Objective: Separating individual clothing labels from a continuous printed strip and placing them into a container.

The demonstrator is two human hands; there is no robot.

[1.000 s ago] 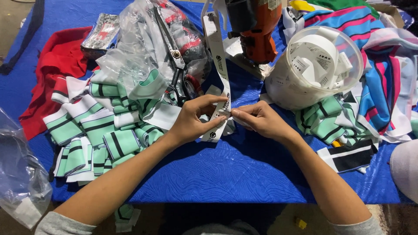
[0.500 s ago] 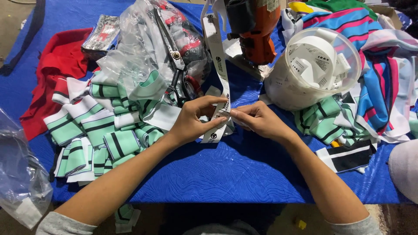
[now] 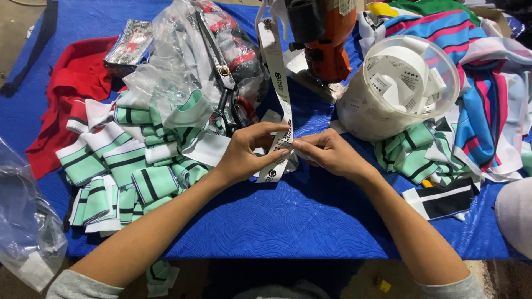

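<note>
A long white label strip (image 3: 275, 66) with dark printed marks runs from the top of the view down to the middle of the blue table (image 3: 288, 221). My left hand (image 3: 246, 152) pinches the strip from the left, thumb and fingers closed on it. My right hand (image 3: 327, 154) pinches the same strip from the right, fingertips meeting those of the left hand. The strip's lower end (image 3: 270, 174) hangs just below my left fingers.
A heap of green, white and black striped fabric pieces (image 3: 122, 166) lies to the left. Large scissors (image 3: 221, 77) rest on a clear plastic bag. An orange machine (image 3: 327, 39) stands behind. A translucent tub (image 3: 399, 88) of white labels sits right, beside striped cloth (image 3: 476, 66).
</note>
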